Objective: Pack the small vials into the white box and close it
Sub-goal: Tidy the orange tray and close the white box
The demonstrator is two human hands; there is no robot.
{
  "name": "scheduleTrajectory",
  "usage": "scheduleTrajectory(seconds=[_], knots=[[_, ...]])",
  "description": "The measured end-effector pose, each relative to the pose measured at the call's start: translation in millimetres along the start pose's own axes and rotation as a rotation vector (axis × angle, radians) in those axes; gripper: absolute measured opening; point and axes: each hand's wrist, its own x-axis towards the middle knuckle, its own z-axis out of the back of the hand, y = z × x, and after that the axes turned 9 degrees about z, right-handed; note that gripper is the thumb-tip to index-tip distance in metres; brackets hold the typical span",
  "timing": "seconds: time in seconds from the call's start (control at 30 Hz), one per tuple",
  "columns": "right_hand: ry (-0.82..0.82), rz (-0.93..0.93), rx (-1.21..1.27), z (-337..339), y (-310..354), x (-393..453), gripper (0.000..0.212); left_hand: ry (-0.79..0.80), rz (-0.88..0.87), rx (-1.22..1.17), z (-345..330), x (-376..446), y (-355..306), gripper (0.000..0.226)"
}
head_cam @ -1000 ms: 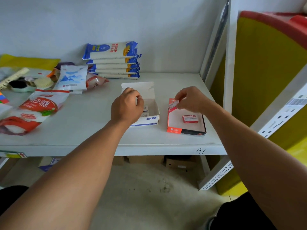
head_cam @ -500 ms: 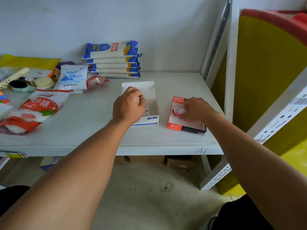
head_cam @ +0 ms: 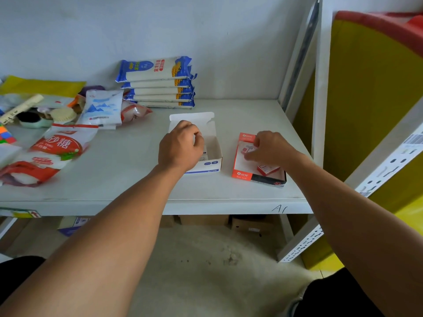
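The white box (head_cam: 214, 154) lies open on the shelf (head_cam: 128, 170), its lid flap (head_cam: 194, 116) folded back. My left hand (head_cam: 180, 147) rests over the box's left side with fingers curled on its wall, hiding most of the inside; some pale contents (head_cam: 203, 157) show beside it. To the right lies a flat orange-edged tray box (head_cam: 242, 175). My right hand (head_cam: 271, 148) is down in it, fingertips pinching a small red-and-white vial pack (head_cam: 248, 149). A second small red pack (head_cam: 267, 169) lies in the tray near my wrist.
Stacked blue-and-white noodle packs (head_cam: 158, 83) stand against the back wall. Sugar bags (head_cam: 57, 149), a blue-printed white bag (head_cam: 103, 108) and small clutter fill the shelf's left. A white upright post (head_cam: 319, 110) and a yellow panel (head_cam: 370, 99) bound the right side.
My right hand has come down from above the tray into it, carrying the small red-and-white pack. My left hand has stayed on the white box.
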Motion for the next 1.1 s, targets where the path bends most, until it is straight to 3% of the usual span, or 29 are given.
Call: scheduleTrajectory(seconds=[0.13,0.23,0.3,0.37,0.43,0.47,0.57,0.67,0.77,0.87,1.1], knots=[[-0.075,-0.197,0.140,9,4,2,0.039,-0.006,0.002,-0.018,0,2,-1,0.018],[0.007,-0.276,0.213,10,12,0,0.063,-0.002,-0.007,-0.038,-2,2,-4,0.018],[-0.094,-0.279,0.125,11,14,4,0.075,0.000,-0.009,-0.051,-3,2,-5,0.018],[-0.184,-0.219,0.058,10,11,9,0.060,0.001,-0.009,-0.057,-4,2,-4,0.018],[-0.128,-0.084,0.066,9,7,12,0.029,0.000,-0.005,-0.059,-5,1,-3,0.019],[-0.064,0.009,0.051,8,4,13,0.024,-0.002,-0.002,-0.058,-6,1,-2,0.018],[0.154,0.197,-0.016,6,3,8,0.048,0.000,0.005,-0.053,-6,2,1,0.018],[0.221,0.243,-0.114,-1,1,6,0.052,0.004,0.007,-0.049,-7,2,3,0.018],[0.255,0.219,-0.169,-3,-3,10,0.045,0.003,0.002,-0.050,-6,1,3,0.017],[0.218,0.075,-0.113,0,-7,14,0.046,-0.008,-0.010,-0.052,-7,1,5,0.016],[0.007,-0.055,-0.100,-7,-9,13,0.040,-0.014,-0.018,-0.053,-10,1,5,0.016]])
